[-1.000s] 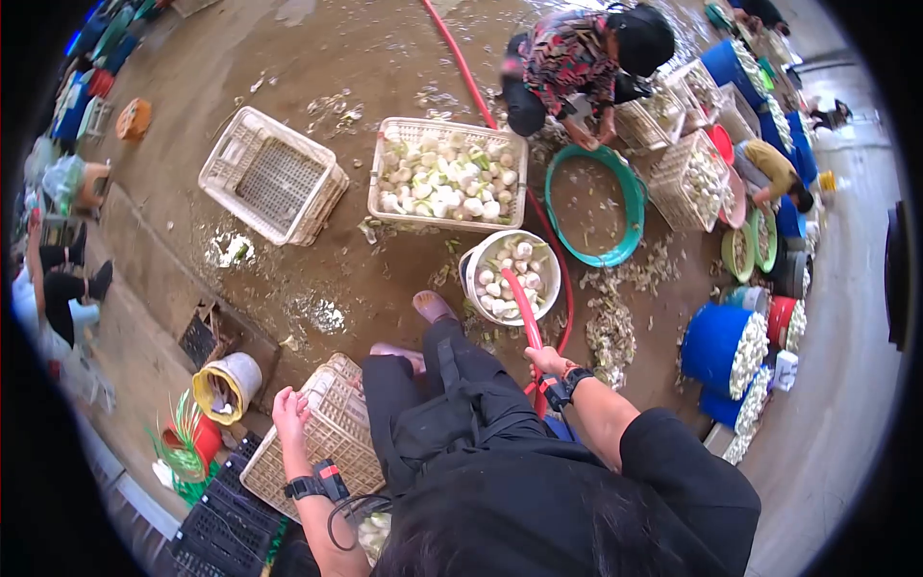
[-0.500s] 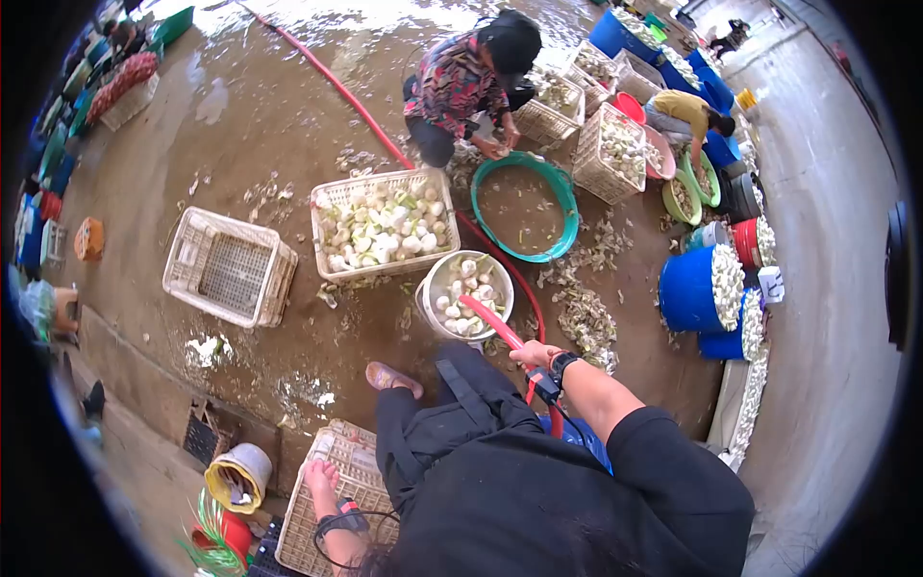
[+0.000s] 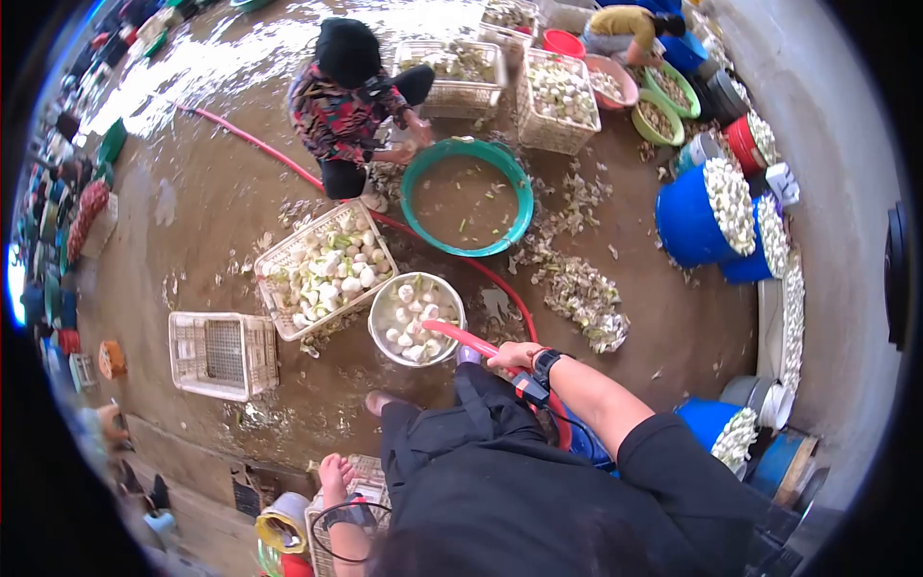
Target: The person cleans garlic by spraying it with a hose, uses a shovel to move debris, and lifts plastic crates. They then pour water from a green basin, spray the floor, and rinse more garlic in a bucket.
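Note:
My right hand (image 3: 514, 357) is wrapped round a pinkish-red hose (image 3: 460, 334). The hose's end reaches over the rim of a round white bucket (image 3: 374, 332). Whitish bulbs with green stems, which look like garlic (image 3: 411, 313), sit in water inside it. My left hand (image 3: 335, 475) hangs low at my side, fingers loosely bent and apart, holding nothing. It is nearest to a cream plastic crate (image 3: 365, 473), partly hidden by my arm and body. Beyond the bucket, more bulbs fill another cream crate (image 3: 272, 310).
A person in a patterned top (image 3: 332, 111) crouches by a green tub (image 3: 411, 213) of murky water. An unfilled crate (image 3: 255, 351) stands at left. Peelings (image 3: 582, 298) litter the wet floor. Blue barrels (image 3: 685, 216) of bulbs line the right, where another person (image 3: 625, 29) bends over basins.
My view has turned, so bucket, crates and tub sit further left. The hose stays in my right hand, its end still over the bucket. My left hand remains low by the crate.

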`<state>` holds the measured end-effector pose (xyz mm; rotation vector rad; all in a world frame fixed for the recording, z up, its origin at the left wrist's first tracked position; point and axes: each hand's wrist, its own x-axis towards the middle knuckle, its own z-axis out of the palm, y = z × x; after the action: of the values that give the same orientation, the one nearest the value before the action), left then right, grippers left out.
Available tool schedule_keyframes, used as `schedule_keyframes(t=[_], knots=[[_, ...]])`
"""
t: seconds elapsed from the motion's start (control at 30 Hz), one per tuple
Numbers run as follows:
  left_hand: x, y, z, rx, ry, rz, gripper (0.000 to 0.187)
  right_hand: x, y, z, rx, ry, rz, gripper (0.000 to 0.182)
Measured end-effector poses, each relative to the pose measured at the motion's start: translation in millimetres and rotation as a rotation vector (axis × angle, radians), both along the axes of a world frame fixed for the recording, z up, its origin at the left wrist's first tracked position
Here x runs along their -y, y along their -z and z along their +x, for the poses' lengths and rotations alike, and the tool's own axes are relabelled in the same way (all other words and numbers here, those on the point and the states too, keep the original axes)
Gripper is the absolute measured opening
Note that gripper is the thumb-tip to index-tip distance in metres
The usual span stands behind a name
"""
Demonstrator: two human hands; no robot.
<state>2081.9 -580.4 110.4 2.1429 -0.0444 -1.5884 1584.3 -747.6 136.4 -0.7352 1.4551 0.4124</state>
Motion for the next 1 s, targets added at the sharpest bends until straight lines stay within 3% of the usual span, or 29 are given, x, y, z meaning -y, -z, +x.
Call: schedule_keyframes(t=[0.13, 0.17, 0.27, 0.33, 0.37, 0.47, 0.53, 0.67, 0.87, 1.0], knots=[[63, -22, -42, 0.082, 0.178, -0.038, 0.019, -7, -27, -38, -0.053, 0.029, -0.035, 0.036], [76, -23, -45, 0.078, 0.211, -0.047, 0.020, -14, -9, -49, -0.075, -0.035, -0.077, 0.036], [112, -7, -51, 0.038, 0.296, -0.041, 0.021, -25, -33, -65, -0.080, 0.094, -0.037, 0.037], [127, 22, -41, -0.029, 0.395, 0.001, 0.020, -41, -20, -79, -0.040, 0.147, -0.065, 0.039], [129, 48, -26, -0.098, 0.379, -0.020, 0.019, -51, -11, -82, -0.047, 0.184, -0.064, 0.037], [145, 39, -52, -0.061, 0.260, -0.064, 0.019, -56, 0, -100, -0.008, 0.216, -0.023, 0.035], [154, 12, -111, 0.088, 0.196, -0.009, 0.018, -52, 10, -116, 0.045, 0.196, 0.021, 0.033], [150, 3, -189, 0.130, 0.339, -0.023, 0.018, -38, 22, -170, 0.104, 0.211, 0.031, 0.035], [175, -18, -333, -0.020, 0.545, 0.087, 0.016, -48, 33, -271, 0.104, 0.599, -0.025, 0.033], [220, -31, -394, 0.031, 0.745, -0.017, 0.021, -81, 87, -325, 0.155, 0.750, 0.018, 0.027]])
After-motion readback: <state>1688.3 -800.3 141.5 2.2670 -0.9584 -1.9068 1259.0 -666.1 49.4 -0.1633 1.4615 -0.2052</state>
